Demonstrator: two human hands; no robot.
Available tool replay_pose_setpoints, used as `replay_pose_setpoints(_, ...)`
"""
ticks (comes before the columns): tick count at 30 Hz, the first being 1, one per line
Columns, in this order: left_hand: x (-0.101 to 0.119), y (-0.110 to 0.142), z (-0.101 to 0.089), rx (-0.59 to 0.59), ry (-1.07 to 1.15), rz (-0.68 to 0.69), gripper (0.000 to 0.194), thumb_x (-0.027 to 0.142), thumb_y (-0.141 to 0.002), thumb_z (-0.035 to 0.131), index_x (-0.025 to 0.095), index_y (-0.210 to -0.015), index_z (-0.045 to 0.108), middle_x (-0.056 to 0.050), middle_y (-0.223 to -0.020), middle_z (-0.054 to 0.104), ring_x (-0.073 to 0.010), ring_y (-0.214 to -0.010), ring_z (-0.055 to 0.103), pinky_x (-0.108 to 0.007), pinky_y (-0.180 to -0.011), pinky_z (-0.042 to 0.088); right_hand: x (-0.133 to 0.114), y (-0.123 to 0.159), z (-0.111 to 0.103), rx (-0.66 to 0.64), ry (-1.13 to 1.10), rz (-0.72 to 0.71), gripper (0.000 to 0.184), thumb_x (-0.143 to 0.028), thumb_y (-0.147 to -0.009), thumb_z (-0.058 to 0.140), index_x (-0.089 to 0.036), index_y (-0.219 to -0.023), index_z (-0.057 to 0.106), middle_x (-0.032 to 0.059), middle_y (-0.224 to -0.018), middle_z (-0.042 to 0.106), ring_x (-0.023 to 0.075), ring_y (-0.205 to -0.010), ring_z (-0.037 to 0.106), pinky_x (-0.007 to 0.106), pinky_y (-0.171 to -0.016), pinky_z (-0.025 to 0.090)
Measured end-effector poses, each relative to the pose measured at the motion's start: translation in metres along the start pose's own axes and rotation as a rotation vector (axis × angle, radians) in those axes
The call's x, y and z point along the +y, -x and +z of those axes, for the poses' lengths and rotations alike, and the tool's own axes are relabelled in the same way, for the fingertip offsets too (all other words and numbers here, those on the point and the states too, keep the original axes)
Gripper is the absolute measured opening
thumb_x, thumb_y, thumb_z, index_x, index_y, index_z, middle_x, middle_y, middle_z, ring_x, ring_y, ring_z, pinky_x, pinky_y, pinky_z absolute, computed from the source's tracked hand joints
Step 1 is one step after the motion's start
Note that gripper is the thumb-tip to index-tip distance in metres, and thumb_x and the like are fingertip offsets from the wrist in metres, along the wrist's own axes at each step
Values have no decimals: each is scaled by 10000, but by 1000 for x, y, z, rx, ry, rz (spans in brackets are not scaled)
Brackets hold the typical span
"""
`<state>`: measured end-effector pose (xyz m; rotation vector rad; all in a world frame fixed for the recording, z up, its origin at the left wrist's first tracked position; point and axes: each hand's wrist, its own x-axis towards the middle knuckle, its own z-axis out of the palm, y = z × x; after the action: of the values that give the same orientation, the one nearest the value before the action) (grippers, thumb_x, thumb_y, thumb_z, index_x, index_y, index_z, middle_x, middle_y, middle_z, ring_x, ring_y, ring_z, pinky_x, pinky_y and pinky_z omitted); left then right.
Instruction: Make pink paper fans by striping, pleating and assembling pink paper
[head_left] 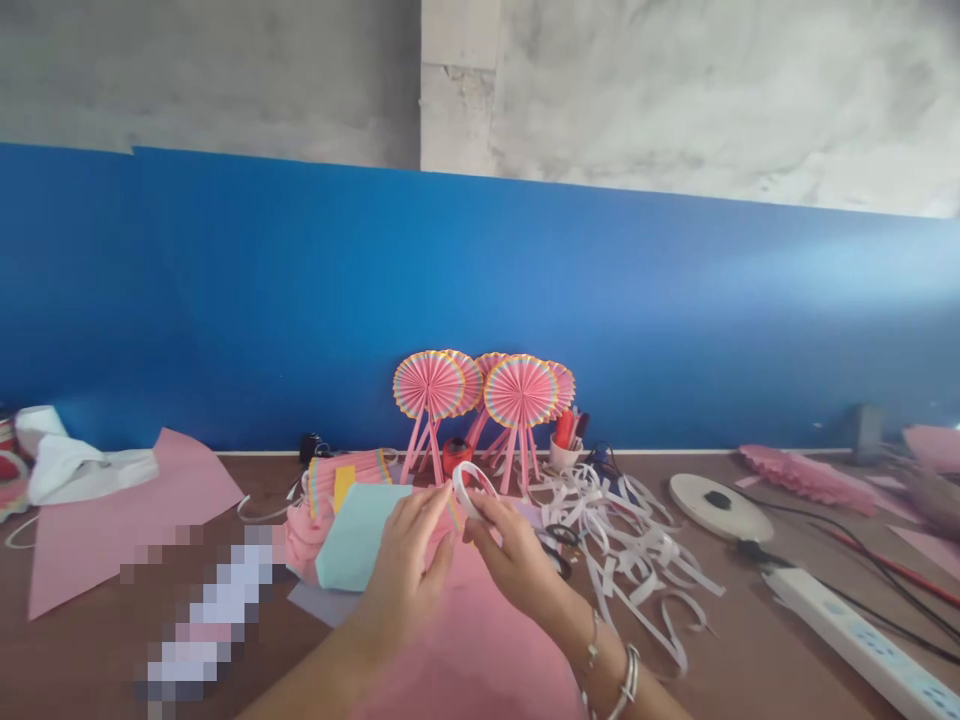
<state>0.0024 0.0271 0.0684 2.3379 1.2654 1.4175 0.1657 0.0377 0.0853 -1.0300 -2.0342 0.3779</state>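
A narrow white ring, which looks like a roll of tape (475,478), is pinched upright between the thumb and fingers of my right hand (517,555). Beside it, my left hand (411,540) has its fingers stretched out, with the fingertips at the ring's left side and the thumb apart. Whether those fingertips hold a tape end cannot be made out. Under both hands lies a large pink sheet of paper (480,640). A light green sheet (358,535) is left of my left hand. Black-handled scissors (559,548) lie partly hidden right of my right hand.
Several round pleated pink fans (523,390) lean against the blue partition (300,280). Curled white strips (637,540) are heaped right of my hands. A white disc (720,507) and a power strip (862,640) with cables lie further right. Pink paper (127,530) covers the left.
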Motion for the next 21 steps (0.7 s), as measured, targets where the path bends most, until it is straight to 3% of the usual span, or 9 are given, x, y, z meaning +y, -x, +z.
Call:
replay_pose_setpoints(4, 0, -1, 8, 35, -49, 93, 521, 122, -889, 421, 268, -1382, 337, -99, -1230, 564, -232, -1136, 517, -433, -940, 434, -5, -5, 4, -4, 83, 24, 142, -170, -899, 399, -197, -817, 511, 16, -724, 625, 158, -649, 538, 279, -674, 367)
replay_pose_setpoints(9, -6, 4, 12, 125, -50, 144, 413, 102, -877, 458, 266, -1256, 486, -64, -1117, 638, -205, -1044, 577, -363, -892, 448, 2, 0, 7, -54, 184, 6, 104, -146, -876, 424, -200, -825, 498, 6, -676, 624, 169, -643, 554, 259, -622, 341)
replay_pose_setpoints(13, -9, 3, 12, 124, 67, -18, 210, 152, -874, 477, 250, -1023, 586, -33, -1006, 671, -183, -961, 613, -317, -836, 470, 5, 1, 10, -54, 304, 10, 130, -192, -882, 457, -201, -763, 509, -3, -614, 596, 164, -587, 531, 252, -581, 316)
replay_pose_setpoints(16, -8, 0, 8, 106, 132, -184, 79, 224, -850, 510, 230, -833, 587, -36, -973, 650, -196, -962, 604, -320, -833, 469, 8, 0, 12, -27, 361, -63, 206, -240, -906, 452, -195, -718, 523, -13, -576, 587, 143, -550, 520, 285, -708, 355)
replay_pose_setpoints(19, -9, -8, 0, 115, 160, -253, 142, 293, -824, 516, 220, -712, 566, -42, -959, 629, -218, -971, 585, -342, -863, 449, 13, -2, 9, 15, 396, -149, 284, -318, -913, 470, -186, -668, 525, -29, -520, 567, 117, -507, 502, 350, -886, 314)
replay_pose_setpoints(21, -15, -15, -9, 101, 181, -329, 166, 338, -809, 511, 218, -714, 573, -32, -880, 639, -220, -897, 596, -340, -833, 454, 18, -4, 2, 34, 397, -156, 334, -389, -897, 501, -182, -635, 523, -34, -504, 555, 108, -498, 489, 356, -912, 294)
